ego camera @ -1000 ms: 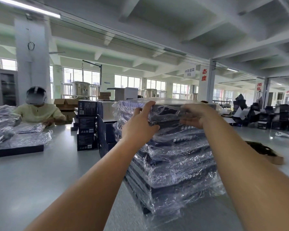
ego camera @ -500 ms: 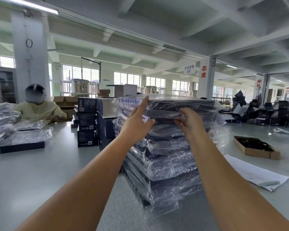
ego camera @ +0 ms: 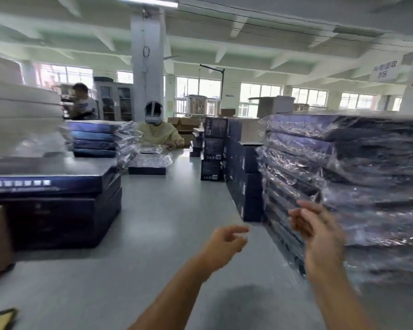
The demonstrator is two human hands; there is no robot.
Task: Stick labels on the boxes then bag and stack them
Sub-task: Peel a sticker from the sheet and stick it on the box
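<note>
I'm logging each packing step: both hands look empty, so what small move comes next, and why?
Probably reach the left hand toward the top unbagged box on the left. It and the right hand hold nothing beside the bagged stack, and that box shows no bag yet.

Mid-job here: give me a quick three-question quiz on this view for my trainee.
1. True or false: the left hand and right hand both grip a box.
2. The tall stack of clear-plastic-bagged dark boxes stands on which side of the view? A left, B right.
3. Fill in: the unbagged dark blue flat boxes rest on the grey ____.
Key: 1 false, both hands are empty; 2 B; 3 table.
</note>
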